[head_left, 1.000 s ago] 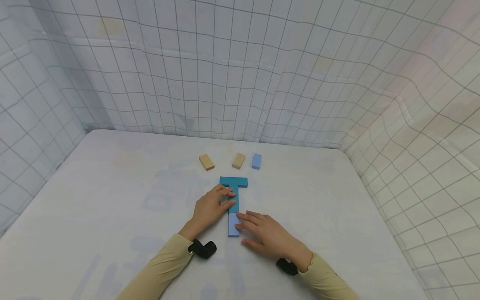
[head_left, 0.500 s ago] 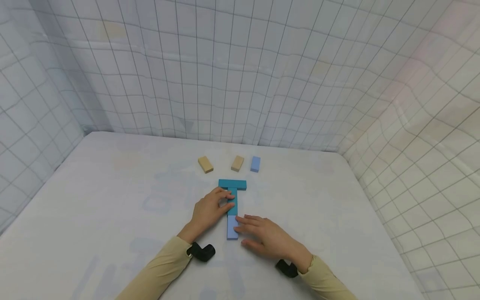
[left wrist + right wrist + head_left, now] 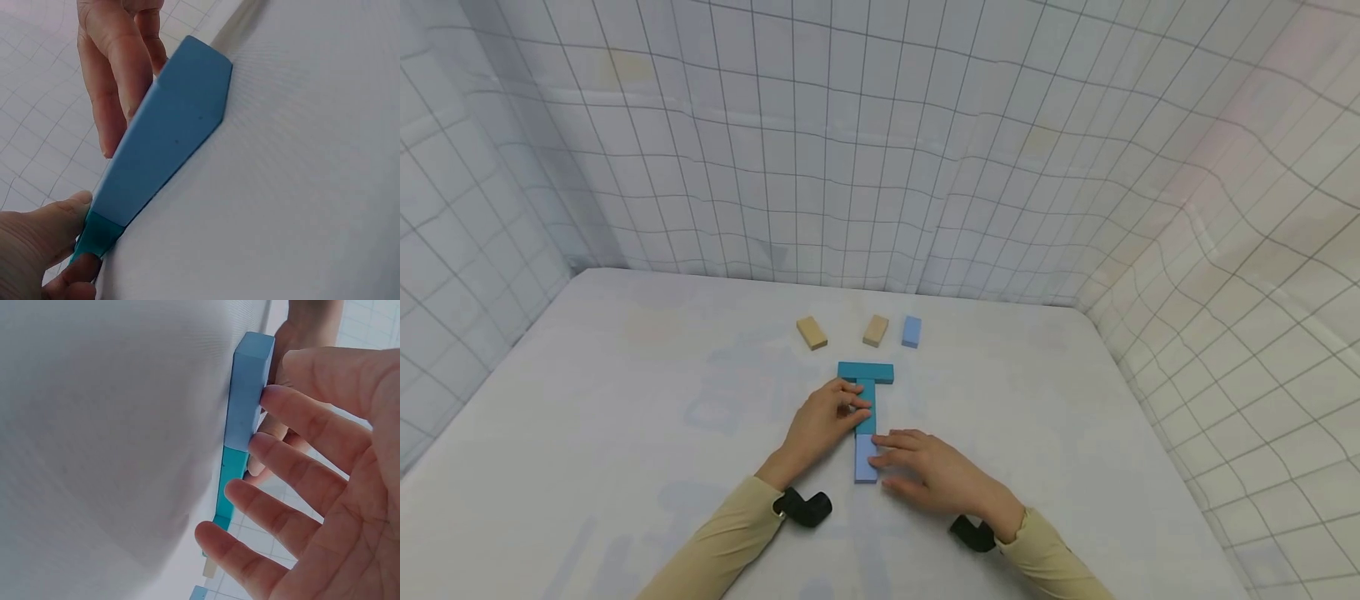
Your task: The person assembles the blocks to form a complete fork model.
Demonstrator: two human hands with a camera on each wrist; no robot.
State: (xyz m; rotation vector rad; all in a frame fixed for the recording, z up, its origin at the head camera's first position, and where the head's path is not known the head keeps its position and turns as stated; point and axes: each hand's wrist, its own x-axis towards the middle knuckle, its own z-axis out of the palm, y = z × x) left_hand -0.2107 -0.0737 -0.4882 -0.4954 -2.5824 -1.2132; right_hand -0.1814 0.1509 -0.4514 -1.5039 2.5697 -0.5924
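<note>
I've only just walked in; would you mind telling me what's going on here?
Someone has both hands on a T laid out in blocks. The left hand touches the teal stem, whose far end meets the teal crossbar. The right hand touches the right side of the blue block at the stem's near end. Beyond the T lie two tan blocks and another blue one.

Blocks (image 3: 862, 462): 2 teal, 2 blue, 2 tan; curtain (image 3: 887, 167) grid-patterned
</note>
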